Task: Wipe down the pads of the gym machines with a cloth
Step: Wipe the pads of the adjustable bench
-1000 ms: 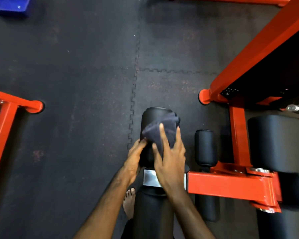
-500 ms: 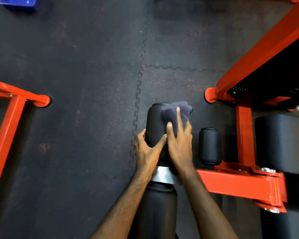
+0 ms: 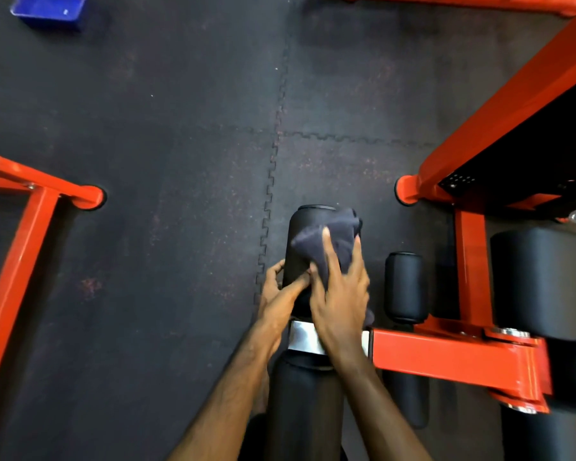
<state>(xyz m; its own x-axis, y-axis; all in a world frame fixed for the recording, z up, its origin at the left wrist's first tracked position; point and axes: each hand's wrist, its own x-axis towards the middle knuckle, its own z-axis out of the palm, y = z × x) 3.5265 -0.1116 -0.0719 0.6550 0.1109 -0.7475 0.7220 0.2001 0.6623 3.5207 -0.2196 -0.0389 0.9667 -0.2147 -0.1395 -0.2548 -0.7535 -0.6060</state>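
On the roller pad (image 3: 301,241), right hand (image 3: 341,304) pressing cloth (image 3: 330,234) flat, drawn back, left hand (image 3: 280,294) gripping pad

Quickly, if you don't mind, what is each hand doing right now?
Left hand: curled around the side of the black roller pad, gripping it.
Right hand: fingers straight, pressing the dark cloth flat on that pad.

Place: a gym floor is shown.
Flooring: interlocking dark rubber mats (image 3: 180,161) are laid.
Equipment: orange steel machine frames (image 3: 473,361) are fitted with black roller pads (image 3: 404,287).
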